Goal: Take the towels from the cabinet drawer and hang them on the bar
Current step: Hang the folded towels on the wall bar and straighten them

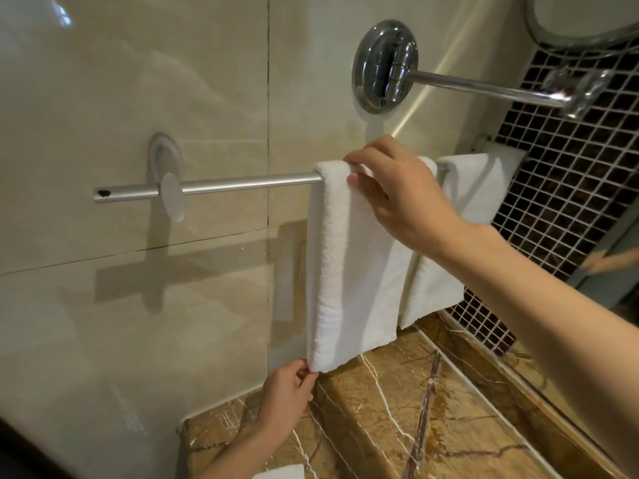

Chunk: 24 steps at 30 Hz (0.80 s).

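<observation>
A folded white towel (352, 267) hangs over the silver bar (242, 183) on the beige tiled wall. My right hand (397, 191) grips the towel's top fold where it crosses the bar. My left hand (288, 392) pinches the towel's lower left corner. A second white towel (473, 188) hangs on the same bar further right, partly hidden by my right hand and forearm. The corner of another white towel (281, 473) shows at the bottom edge on the counter. No drawer is in view.
A chrome wall mount with a long arm (383, 67) sticks out above the bar toward the right. A brown marble counter (432, 409) lies below the towels. Dark mosaic tile (567, 188) covers the right wall, beside a mirror edge (619, 267).
</observation>
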Tool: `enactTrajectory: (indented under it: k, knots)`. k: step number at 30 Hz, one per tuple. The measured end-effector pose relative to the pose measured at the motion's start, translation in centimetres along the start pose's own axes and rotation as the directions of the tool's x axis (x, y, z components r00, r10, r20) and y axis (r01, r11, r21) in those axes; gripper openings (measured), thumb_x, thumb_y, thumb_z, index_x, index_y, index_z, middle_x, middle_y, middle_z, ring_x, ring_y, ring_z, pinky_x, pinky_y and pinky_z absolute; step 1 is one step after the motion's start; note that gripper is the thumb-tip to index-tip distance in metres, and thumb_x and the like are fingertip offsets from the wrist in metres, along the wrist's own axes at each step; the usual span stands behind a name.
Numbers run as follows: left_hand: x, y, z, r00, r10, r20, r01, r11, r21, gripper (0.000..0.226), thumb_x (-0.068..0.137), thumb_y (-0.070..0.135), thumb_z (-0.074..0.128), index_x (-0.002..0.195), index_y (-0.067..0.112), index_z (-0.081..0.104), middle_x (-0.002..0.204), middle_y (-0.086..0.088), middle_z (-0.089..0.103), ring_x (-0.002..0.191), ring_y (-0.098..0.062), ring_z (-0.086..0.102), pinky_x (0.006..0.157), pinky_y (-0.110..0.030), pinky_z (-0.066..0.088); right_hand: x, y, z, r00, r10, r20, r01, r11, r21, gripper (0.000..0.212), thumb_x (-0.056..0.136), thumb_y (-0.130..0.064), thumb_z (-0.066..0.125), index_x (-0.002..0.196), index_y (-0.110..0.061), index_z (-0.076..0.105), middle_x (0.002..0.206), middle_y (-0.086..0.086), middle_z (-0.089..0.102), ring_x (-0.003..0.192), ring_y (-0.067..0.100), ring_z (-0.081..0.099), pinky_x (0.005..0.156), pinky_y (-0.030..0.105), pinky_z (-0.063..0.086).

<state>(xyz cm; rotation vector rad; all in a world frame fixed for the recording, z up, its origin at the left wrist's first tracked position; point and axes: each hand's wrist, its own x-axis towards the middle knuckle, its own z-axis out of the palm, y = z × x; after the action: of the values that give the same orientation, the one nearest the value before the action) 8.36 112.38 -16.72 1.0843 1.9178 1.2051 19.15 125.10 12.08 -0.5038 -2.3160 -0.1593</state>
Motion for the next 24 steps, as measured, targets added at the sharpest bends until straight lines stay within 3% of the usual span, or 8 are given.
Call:
enactTrajectory:
  k: [3, 8, 13, 19, 24]
  knots:
    - [0.4, 0.2, 0.6, 1.0, 0.017, 0.0, -0.017, 1.0, 0.012, 0.006, 0.09, 0.02, 0.064, 0.086, 0.023, 0.068, 0.057, 0.009, 0.062, 0.055, -0.007, 0.065, 0.058, -0.025, 0.051, 0.0, 0.6, -0.1, 1.0, 0.01, 0.005, -0.01, 1.0, -0.005, 0.025, 0.095, -0.023, 0.052, 0.113, -0.009, 0.063, 0.105, 0.01, 0.057, 0.092, 0.029, 0.056, 0.072, 0.033, 0.042]
    - [0.8, 0.5, 1.6, 0.999, 0.038, -0.004, -0.038, 0.998, 0.04, 0.004, 0.09, 0.023, 0.064, 0.088, 0.025, 0.065, 0.067, 0.002, 0.069, 0.057, -0.003, 0.065, 0.052, -0.015, 0.045, -0.3, 1.6, -0.3, 1.0, 0.021, 0.014, -0.021, 1.0, -0.006, 0.025, 0.096, -0.022, 0.052, 0.115, -0.009, 0.062, 0.107, 0.01, 0.057, 0.092, 0.027, 0.056, 0.073, 0.03, 0.038]
    - [1.6, 0.5, 2.5, 0.999, 0.042, -0.008, -0.042, 0.999, 0.023, 0.006, 0.09, 0.02, 0.065, 0.091, 0.017, 0.069, 0.064, 0.0, 0.068, 0.055, -0.006, 0.064, 0.055, -0.021, 0.048, -0.5, 2.6, -0.3, 1.0, 0.028, 0.01, -0.027, 1.0, -0.005, 0.027, 0.096, -0.024, 0.051, 0.115, -0.009, 0.062, 0.105, 0.011, 0.057, 0.09, 0.027, 0.056, 0.073, 0.034, 0.043]
    - [2.3, 0.5, 3.6, 0.997, 0.073, -0.006, -0.072, 0.996, 0.06, 0.004, 0.09, 0.023, 0.064, 0.092, 0.021, 0.067, 0.056, 0.002, 0.065, 0.048, -0.001, 0.06, 0.047, -0.02, 0.039, -0.6, 3.2, -0.5, 1.0, 0.022, 0.013, -0.022, 1.0, -0.004, 0.026, 0.096, -0.022, 0.051, 0.114, -0.009, 0.063, 0.105, 0.01, 0.058, 0.09, 0.025, 0.056, 0.072, 0.027, 0.034]
    - [2.7, 0.3, 3.8, 0.998, 0.057, -0.011, -0.056, 0.998, 0.029, 0.007, 0.089, 0.021, 0.065, 0.092, 0.016, 0.069, 0.052, 0.003, 0.063, 0.044, -0.004, 0.06, 0.05, -0.025, 0.045, -0.6, 3.5, -0.5, 1.0, 0.014, 0.002, -0.014, 1.0, -0.001, 0.026, 0.095, -0.023, 0.051, 0.114, -0.009, 0.064, 0.105, 0.01, 0.059, 0.091, 0.024, 0.056, 0.073, 0.022, 0.031]
